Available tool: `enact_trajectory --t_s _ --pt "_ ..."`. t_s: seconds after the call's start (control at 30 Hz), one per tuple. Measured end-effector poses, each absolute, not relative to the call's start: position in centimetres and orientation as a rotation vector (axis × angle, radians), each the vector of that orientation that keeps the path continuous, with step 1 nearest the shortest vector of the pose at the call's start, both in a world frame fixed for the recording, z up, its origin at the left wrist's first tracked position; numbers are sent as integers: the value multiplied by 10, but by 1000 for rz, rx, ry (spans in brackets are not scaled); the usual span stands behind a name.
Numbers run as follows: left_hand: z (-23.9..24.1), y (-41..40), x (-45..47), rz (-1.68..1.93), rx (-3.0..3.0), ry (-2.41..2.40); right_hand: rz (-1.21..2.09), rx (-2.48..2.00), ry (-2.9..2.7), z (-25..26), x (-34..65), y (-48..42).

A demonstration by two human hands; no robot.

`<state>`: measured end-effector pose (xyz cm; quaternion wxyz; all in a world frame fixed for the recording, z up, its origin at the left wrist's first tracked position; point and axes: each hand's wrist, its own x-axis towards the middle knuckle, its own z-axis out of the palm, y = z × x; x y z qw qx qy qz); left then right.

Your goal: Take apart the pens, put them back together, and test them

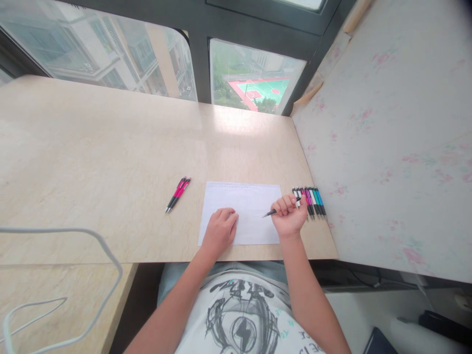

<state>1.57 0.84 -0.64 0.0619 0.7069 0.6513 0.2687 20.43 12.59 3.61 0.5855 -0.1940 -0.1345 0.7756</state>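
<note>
The right hand (289, 216) hides the middle of a black pen (272, 212); only its front end and a bit of its rear show past the fingers, and whether the tip touches the white sheet of paper (254, 223) cannot be told. The same hand partly covers the nearer left end of the row of click pens (317, 202). The left hand (222, 226) covers part of the sheet, its fingers loosely bent; whether anything is under them cannot be made out. Handwriting along the sheet's far edge is too small to read. Both forearms are cut off at the bottom, and the white cable (92, 232) runs out at the left.

The sheet lies near the front edge of the marbled desktop (121, 162), which spreads broadly leftward and back to the window frame (201, 59). On the right, the row of click pens lies close to the floral wall (368, 147); two pink pens (179, 194) lie side by side, apart from the sheet's left edge.

The right fingers curl closed around the black pen, over the sheet's right side. Its long axis slants across the view, tip leftward and slightly toward the person, rear rightward and away.
</note>
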Motion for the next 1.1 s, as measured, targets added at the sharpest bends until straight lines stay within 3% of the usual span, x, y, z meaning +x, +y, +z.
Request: enact_trajectory --t_s 0.4,0.57,0.77,1.1 --pt "-5 9 15 841 2111 1946 2148 -728 -775 41 195 148" --pt "-6 9 14 834 2102 1938 1803 -958 -1032 30 191 167" --pt "-6 9 15 826 2091 1953 947 -1331 -1523 3 174 189" --pt "-5 10 13 847 2079 1944 696 -1349 -1677 -18 171 196"
